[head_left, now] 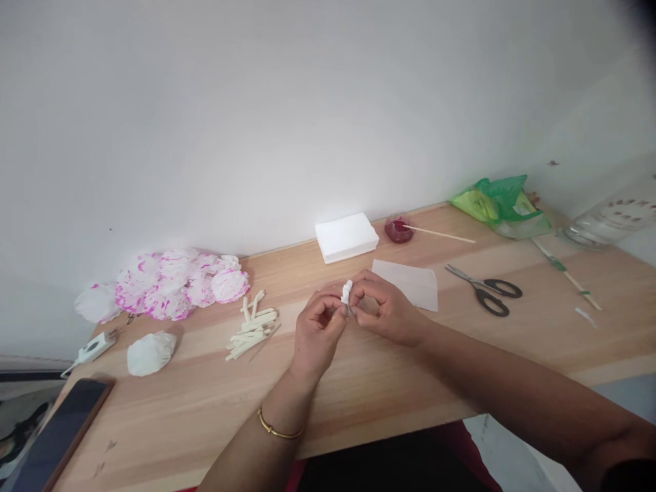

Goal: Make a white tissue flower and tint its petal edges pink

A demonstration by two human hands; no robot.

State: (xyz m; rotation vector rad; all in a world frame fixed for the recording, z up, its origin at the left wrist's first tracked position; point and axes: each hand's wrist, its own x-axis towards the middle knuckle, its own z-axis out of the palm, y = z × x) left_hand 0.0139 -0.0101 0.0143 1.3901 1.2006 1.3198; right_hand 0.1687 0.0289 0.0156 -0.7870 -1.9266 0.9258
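Both my hands meet over the middle of the wooden table [389, 383]. My left hand [318, 335] and my right hand [382, 307] are closed in pinches on a small folded white tissue piece [347, 293] that stands up between the fingertips. A gold bangle sits on my left wrist. Just left of my hands lies a pile of folded white tissue strips [252, 326]. A flat white tissue sheet [410, 282] lies right behind my right hand.
Pink-edged tissue flowers [169, 283] and a crumpled white tissue [150, 352] lie at the left, with a glue gun [92, 349] and a phone [64, 432]. A tissue stack [346, 237], a red dish with a stick [399, 229], scissors [486, 288] and a green bag [499, 201] are further back.
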